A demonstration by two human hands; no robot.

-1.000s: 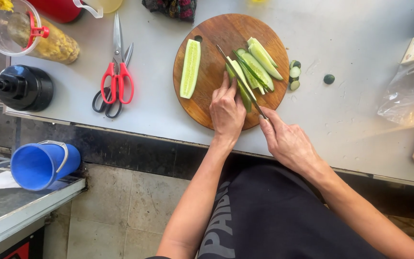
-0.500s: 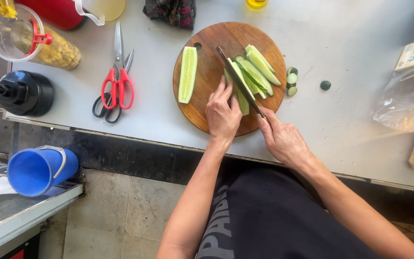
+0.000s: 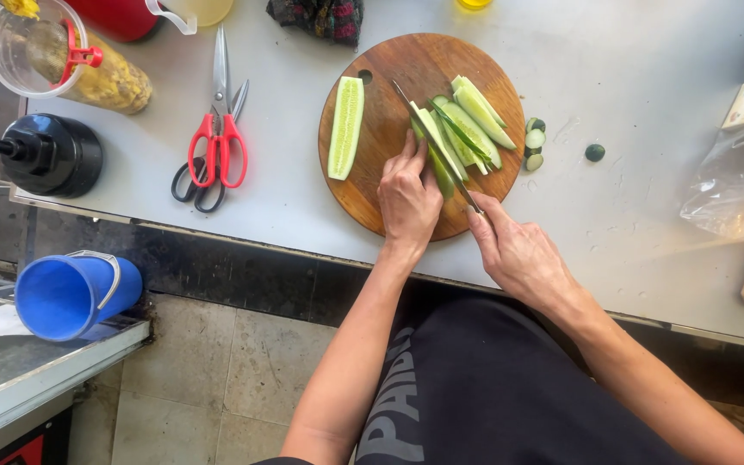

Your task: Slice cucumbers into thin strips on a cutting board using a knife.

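A round wooden cutting board (image 3: 389,86) lies on the grey counter. On its left rests a long cucumber half (image 3: 346,127), cut side up. Several cucumber strips (image 3: 474,120) are piled on the right. My left hand (image 3: 406,196) presses down on a cucumber piece (image 3: 437,159) at the board's middle. My right hand (image 3: 518,254) grips a knife (image 3: 430,139) whose blade runs lengthwise along that piece, right beside my left fingers.
Red-handled scissors (image 3: 217,129) lie left of the board. A black lidded jar (image 3: 53,155), a clear jug (image 3: 45,56) and a red container stand far left. Cucumber ends (image 3: 534,138) lie right of the board, a plastic bag (image 3: 734,185) farther right. A blue bucket (image 3: 71,293) sits below.
The knife has slid along the cucumber piece, its tip now reaching farther up the board. My left hand keeps pressing the piece. The view has shifted slightly.
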